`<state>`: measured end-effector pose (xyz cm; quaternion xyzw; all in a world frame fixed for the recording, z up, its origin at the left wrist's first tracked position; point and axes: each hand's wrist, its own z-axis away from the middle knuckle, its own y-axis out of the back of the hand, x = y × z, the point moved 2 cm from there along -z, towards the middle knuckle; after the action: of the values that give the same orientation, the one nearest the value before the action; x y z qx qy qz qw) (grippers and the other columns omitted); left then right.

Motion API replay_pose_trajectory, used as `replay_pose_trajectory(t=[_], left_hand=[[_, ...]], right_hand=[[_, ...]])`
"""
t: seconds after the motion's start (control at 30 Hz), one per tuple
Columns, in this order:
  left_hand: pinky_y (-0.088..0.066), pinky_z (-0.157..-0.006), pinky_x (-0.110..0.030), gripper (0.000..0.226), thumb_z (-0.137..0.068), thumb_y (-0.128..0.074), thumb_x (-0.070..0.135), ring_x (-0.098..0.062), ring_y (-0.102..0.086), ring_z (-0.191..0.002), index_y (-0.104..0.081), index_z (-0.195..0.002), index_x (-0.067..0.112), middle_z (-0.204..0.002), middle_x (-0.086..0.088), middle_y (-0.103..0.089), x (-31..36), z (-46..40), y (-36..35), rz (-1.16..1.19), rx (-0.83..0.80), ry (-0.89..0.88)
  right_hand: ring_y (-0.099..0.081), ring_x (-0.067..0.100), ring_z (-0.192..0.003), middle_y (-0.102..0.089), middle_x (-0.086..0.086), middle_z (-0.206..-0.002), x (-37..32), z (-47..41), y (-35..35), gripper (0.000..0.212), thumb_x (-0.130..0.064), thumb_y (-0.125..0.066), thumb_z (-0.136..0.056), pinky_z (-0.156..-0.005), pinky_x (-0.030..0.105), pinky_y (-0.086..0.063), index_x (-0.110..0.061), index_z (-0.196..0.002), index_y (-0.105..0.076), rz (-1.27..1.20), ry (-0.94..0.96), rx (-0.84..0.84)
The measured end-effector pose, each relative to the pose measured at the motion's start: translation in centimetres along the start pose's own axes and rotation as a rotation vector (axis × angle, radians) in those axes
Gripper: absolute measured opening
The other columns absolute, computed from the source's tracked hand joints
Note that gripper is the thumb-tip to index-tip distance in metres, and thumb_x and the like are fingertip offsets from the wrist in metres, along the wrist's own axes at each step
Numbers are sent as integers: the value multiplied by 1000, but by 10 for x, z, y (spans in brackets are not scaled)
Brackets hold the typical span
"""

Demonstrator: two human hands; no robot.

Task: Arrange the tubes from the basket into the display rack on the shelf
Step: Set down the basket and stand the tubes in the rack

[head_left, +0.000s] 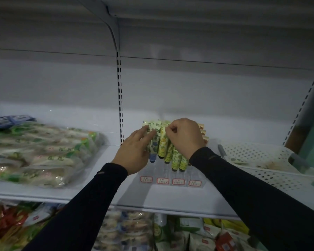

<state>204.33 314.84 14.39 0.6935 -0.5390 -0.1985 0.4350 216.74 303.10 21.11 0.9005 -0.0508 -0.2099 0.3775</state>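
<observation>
A clear display rack (pixel 170 176) with red-bordered labels along its front stands on the white shelf (pixel 152 196). Several green and yellow patterned tubes (pixel 163 142) stand in it, caps down. My left hand (pixel 134 151) lies with straight fingers against the leftmost blue-patterned tube (pixel 153 147). My right hand (pixel 186 137) is curled over the top of the tubes, pinching the crimped end of a yellow one. A white perforated basket (pixel 261 160) sits at the right with a few items left in its bottom.
A large clear bag of green-and-white packets (pixel 40 153) fills the left of the shelf. A slotted upright (pixel 119 98) runs up the back panel. More packaged goods (pixel 152 232) fill the shelf below. An upper shelf hangs overhead.
</observation>
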Motion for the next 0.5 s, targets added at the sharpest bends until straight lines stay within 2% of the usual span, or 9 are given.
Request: replay_pose_trajectory(t=[0.1,0.2,0.33,0.43,0.5], left_hand=[[-29,-114,-42,72,-80,-41,8,-32,-30,-140,-36,-150,19,-157,-12,-28,0,-1,3,27,-4,-1],[-25,-116,-37,72,-86,-47,1,-28,-25,-143,-29,-152,21,-160,-8,-24,1,-1,4,69,5,2],[-23,-111,-24,68,-95,-50,13,-18,-22,-146,-20,-155,23,-162,1,-17,0,3,4,201,85,116],[-31,-110,-30,69,-98,-51,20,-21,-29,-142,-14,-156,26,-160,-3,-18,0,6,-3,239,78,161],[-39,-102,-30,69,-97,-52,16,-23,-40,-133,-17,-155,31,-159,-8,-19,2,8,-7,227,71,149]], right_hand=[[-58,21,-70,-64,11,-76,4,3,-1,31,-22,-56,-93,-68,37,-51,-2,-72,-68,3,-9,-5],[-58,21,-68,-64,11,-73,5,4,-1,32,-21,-56,-93,-67,37,-51,-2,-70,-67,-3,-11,-7],[-57,19,-68,-61,7,-76,4,6,-4,31,-23,-55,-94,-66,33,-50,-6,-70,-67,-5,-17,-7],[-54,17,-69,-59,4,-76,6,12,-11,31,-22,-54,-94,-65,31,-46,-8,-69,-65,-4,-22,-22],[-52,17,-68,-56,2,-75,8,16,-16,32,-22,-53,-94,-63,31,-42,-10,-65,-60,4,-24,-19]])
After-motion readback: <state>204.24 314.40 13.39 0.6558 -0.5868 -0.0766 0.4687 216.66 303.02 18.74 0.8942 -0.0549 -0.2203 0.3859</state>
